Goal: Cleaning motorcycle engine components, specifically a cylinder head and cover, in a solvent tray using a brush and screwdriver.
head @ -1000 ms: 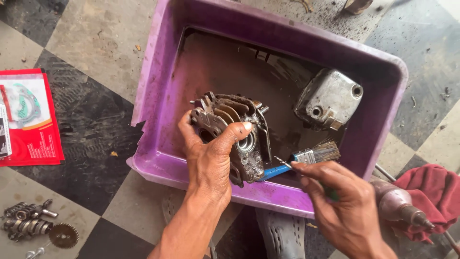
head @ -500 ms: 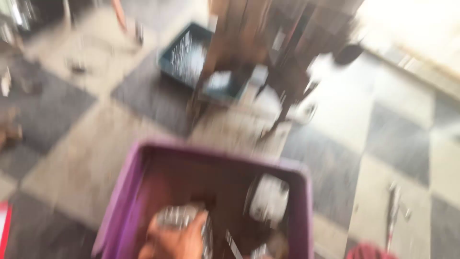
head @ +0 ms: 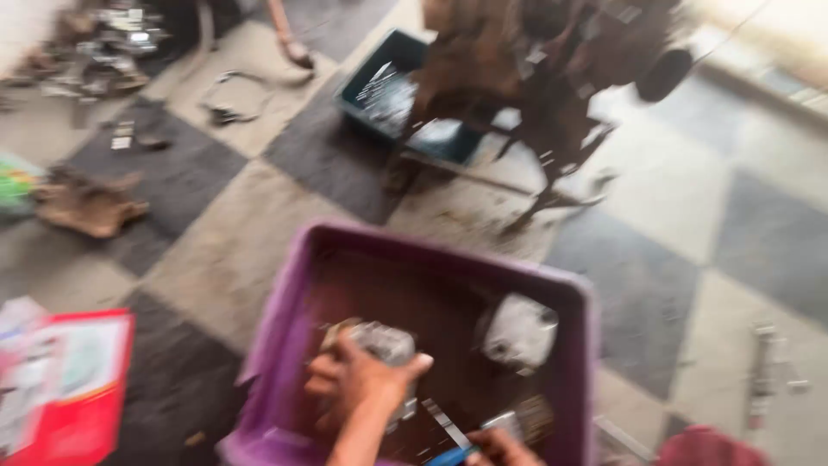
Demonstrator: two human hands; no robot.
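Note:
The picture is blurred by head motion. My left hand (head: 362, 384) grips a dirty finned metal engine part (head: 385, 343) over the purple plastic tub (head: 448, 252) at the bottom of the view. My right hand (head: 500, 447) shows only partly at the bottom edge, holding a blue-handled paintbrush (head: 483, 431) whose bristles lie in the tub beside the part. A second grey metal cover (head: 520, 330) lies in the tub's right side.
The floor is checkered grey and pale tile. A red packet (head: 65, 380) lies at the left, a red rag (head: 707, 447) at the bottom right. Farther off stand a teal tray (head: 405, 86) with parts, a brown machine frame (head: 552, 78) and scattered pieces (head: 86, 203).
The camera tilted up and then partly back down, so the tub sits low in view and the far floor shows. Both hands kept their hold on the part and brush.

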